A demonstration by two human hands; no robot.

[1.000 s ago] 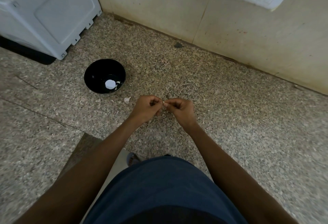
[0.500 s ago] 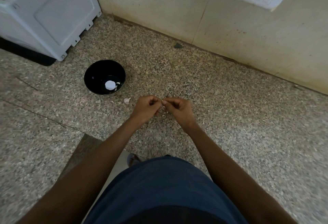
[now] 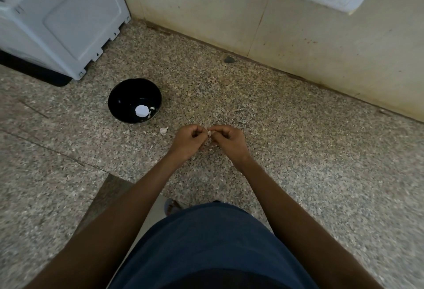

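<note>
the left hand (image 3: pixel 188 139) and right hand (image 3: pixel 227 141) meet over the middle of the speckled counter (image 3: pixel 298 151), curled fingers of both pinching a small pale piece (image 3: pixel 209 132) between them. it is mostly hidden by fingertips and too small to identify. a loose pale bit (image 3: pixel 163 130) lies just left, near the black bowl (image 3: pixel 119 96).

Both bare forearms extend forward and converge, the left hand (image 3: pixel 187 139) and right hand (image 3: pixel 230 139) meeting at pinched fingertips, fingers curled.
</note>
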